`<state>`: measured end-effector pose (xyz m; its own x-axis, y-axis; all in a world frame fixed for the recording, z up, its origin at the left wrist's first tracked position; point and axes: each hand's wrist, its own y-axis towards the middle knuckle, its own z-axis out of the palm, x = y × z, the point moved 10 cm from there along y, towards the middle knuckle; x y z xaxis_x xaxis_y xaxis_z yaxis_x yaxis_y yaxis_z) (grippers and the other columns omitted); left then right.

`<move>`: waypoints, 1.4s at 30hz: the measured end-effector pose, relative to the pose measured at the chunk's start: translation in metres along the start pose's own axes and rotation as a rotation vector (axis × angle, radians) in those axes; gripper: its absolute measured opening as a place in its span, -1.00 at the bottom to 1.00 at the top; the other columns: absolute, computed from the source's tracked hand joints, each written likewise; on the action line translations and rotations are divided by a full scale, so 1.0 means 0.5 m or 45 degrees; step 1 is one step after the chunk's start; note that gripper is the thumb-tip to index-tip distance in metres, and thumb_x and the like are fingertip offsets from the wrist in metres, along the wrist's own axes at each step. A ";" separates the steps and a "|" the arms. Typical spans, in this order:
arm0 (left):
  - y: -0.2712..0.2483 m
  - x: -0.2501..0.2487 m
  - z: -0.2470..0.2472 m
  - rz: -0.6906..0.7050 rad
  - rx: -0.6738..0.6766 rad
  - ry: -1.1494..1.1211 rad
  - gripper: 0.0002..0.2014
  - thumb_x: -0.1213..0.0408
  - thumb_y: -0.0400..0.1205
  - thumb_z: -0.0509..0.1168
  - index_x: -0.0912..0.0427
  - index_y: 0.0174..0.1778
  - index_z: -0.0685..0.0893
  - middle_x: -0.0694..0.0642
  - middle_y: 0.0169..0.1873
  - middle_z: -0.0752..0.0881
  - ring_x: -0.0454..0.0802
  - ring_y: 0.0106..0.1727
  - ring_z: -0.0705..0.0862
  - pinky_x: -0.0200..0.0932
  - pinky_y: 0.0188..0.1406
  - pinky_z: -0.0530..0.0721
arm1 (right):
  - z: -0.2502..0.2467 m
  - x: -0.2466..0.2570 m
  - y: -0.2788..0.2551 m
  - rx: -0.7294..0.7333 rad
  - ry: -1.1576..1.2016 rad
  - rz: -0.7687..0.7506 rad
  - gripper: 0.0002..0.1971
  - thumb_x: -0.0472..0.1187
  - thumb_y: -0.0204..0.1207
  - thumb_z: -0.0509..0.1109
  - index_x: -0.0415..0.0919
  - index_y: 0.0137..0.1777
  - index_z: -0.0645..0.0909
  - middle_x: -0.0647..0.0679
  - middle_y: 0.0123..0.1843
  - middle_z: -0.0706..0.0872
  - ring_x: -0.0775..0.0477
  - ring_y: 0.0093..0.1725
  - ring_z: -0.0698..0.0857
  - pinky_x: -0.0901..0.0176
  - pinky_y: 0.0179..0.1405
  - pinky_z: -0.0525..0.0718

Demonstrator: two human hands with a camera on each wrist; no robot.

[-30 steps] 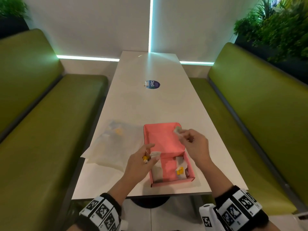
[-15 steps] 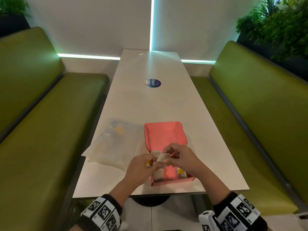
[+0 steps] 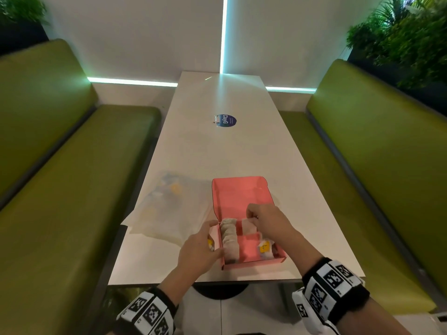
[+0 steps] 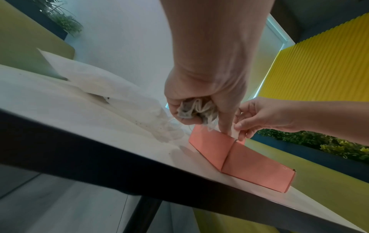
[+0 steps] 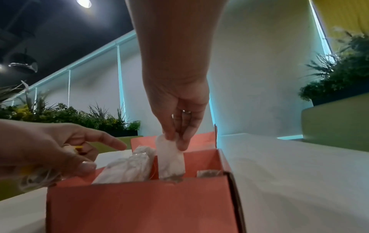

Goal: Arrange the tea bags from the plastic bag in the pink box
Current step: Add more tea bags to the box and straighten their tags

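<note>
Head view | right hand (image 3: 268, 220) pinches one tea bag (image 5: 170, 159) | left hand (image 3: 199, 250) clutches bunched tea bags (image 4: 194, 111) | one pink box (image 3: 242, 197)

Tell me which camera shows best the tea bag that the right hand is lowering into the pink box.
The right wrist view: the tea bag hangs pinched in the right hand, entering the pink box. The head view shows only a part beside the knuckles; the left wrist view, a sliver.
</note>
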<state>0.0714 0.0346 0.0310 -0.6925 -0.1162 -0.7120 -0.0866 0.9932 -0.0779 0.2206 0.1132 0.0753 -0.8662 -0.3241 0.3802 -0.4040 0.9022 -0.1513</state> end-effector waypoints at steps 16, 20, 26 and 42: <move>0.006 0.005 0.002 -0.021 0.012 0.053 -0.34 0.02 0.45 0.48 -0.18 0.43 0.34 -0.10 -0.22 0.58 -0.08 -0.17 0.60 -0.22 -0.13 0.62 | 0.031 -0.006 0.037 -0.058 0.145 0.045 -0.83 -0.35 0.45 0.34 -0.22 0.02 0.64 -0.12 0.00 0.64 -0.14 0.02 0.62 -0.04 0.03 0.63; 0.006 0.011 0.003 -0.033 0.012 0.058 -0.34 0.03 0.45 0.48 -0.17 0.43 0.34 -0.11 -0.26 0.57 -0.06 -0.16 0.63 -0.16 -0.10 0.66 | 0.003 -0.009 0.024 -0.098 0.196 0.030 -0.73 -0.44 0.44 0.33 -0.26 0.13 0.60 -0.10 0.07 0.62 -0.01 -0.04 0.55 0.11 0.00 0.58; 0.005 0.012 0.003 -0.030 0.013 0.030 -0.36 0.04 0.46 0.47 -0.15 0.42 0.36 -0.14 -0.32 0.55 -0.09 -0.20 0.62 -0.23 -0.18 0.60 | -0.019 -0.064 -0.029 0.043 -0.261 0.294 -0.82 -0.19 0.54 0.28 -0.19 0.06 0.64 -0.05 0.02 0.57 -0.14 0.05 0.66 0.13 -0.10 0.57; 0.001 -0.007 -0.004 -0.017 0.006 0.029 -0.38 -0.05 0.44 0.47 -0.18 0.39 0.39 -0.10 -0.27 0.56 -0.07 -0.16 0.61 -0.21 -0.15 0.59 | 0.028 -0.095 -0.054 0.169 -0.110 0.308 -0.76 -0.22 0.54 0.18 -0.03 -0.36 0.34 0.00 -0.24 0.53 -0.05 -0.13 0.57 0.22 -0.28 0.43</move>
<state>0.0721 0.0355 0.0348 -0.7075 -0.1299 -0.6947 -0.0929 0.9915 -0.0908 0.2682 0.1002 0.0485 -0.9617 -0.1323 0.2402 -0.2126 0.9129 -0.3484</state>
